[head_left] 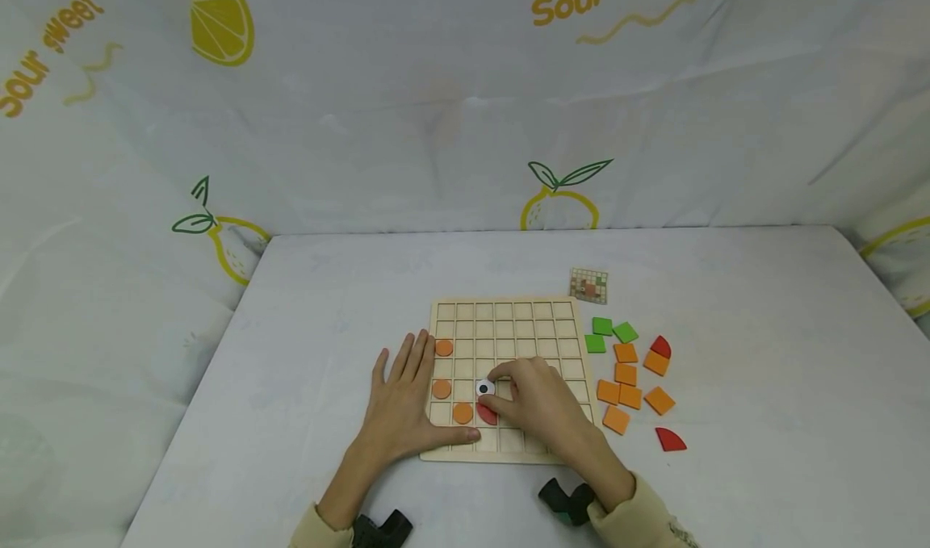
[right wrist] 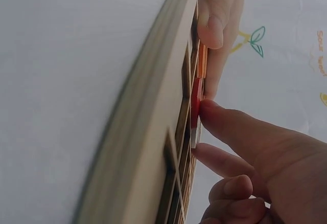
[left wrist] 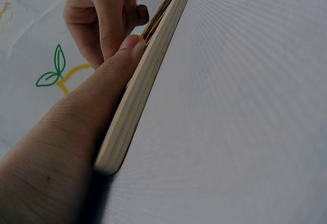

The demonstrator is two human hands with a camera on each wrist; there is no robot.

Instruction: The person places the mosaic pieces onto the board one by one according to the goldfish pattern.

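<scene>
A wooden grid board [head_left: 501,458] lies on the white table. My left hand [head_left: 400,407] is spread along its left edge, fingers straight, thumb reaching over the front squares. My right hand [head_left: 541,399] holds a small white disc with a black dot, like an eye [head_left: 484,387], between thumb and forefinger, low over the grid. A red quarter-round piece [head_left: 488,414] sits in the square just in front of the disc, partly under the right thumb. In the right wrist view, the thumb overlaps the red piece [right wrist: 195,104]. Orange round pieces [head_left: 462,413] lie in squares near my left hand.
Right of the board lie green squares [head_left: 601,326], several orange squares [head_left: 659,401] and loose red quarter-rounds [head_left: 670,440]. A small patterned card [head_left: 588,286] is at the board's back right corner. A printed white cloth [head_left: 407,128] hangs behind the table.
</scene>
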